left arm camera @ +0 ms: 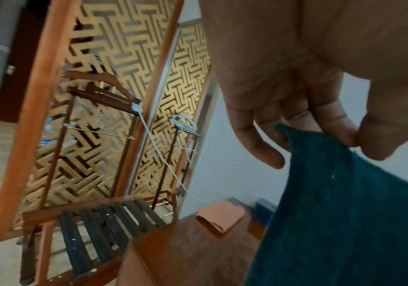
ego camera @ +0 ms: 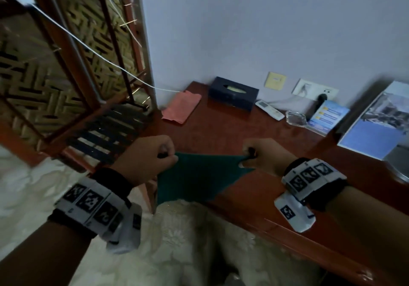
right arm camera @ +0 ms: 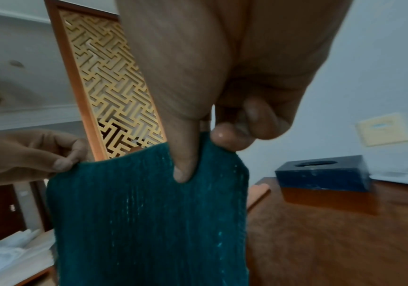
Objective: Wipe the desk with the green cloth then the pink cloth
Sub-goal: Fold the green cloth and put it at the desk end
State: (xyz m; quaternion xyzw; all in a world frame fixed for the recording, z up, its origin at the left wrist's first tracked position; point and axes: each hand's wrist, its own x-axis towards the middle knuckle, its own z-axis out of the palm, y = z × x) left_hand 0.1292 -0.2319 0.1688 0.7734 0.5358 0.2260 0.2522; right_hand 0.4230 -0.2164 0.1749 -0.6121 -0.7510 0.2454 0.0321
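The dark green cloth point(ego camera: 194, 179) hangs stretched in the air over the near left corner of the reddish wooden desk point(ego camera: 232, 130). My left hand point(ego camera: 155, 155) pinches its left top corner between thumb and fingers point(left arm camera: 340, 133). My right hand point(ego camera: 256, 155) pinches the right top corner, thumb pressed on the front of the cloth point(right arm camera: 149, 222). The pink cloth point(ego camera: 181, 106) lies folded flat at the desk's far left corner, apart from both hands; it also shows in the left wrist view as the pink cloth point(left arm camera: 222, 214).
A dark blue tissue box point(ego camera: 233, 92) stands by the wall behind the pink cloth. A white remote point(ego camera: 269, 108), a glass ashtray point(ego camera: 296, 117) and brochures point(ego camera: 327, 115) line the back right. A slatted luggage rack point(ego camera: 106, 130) and lattice screen point(ego camera: 44, 64) stand left of the desk.
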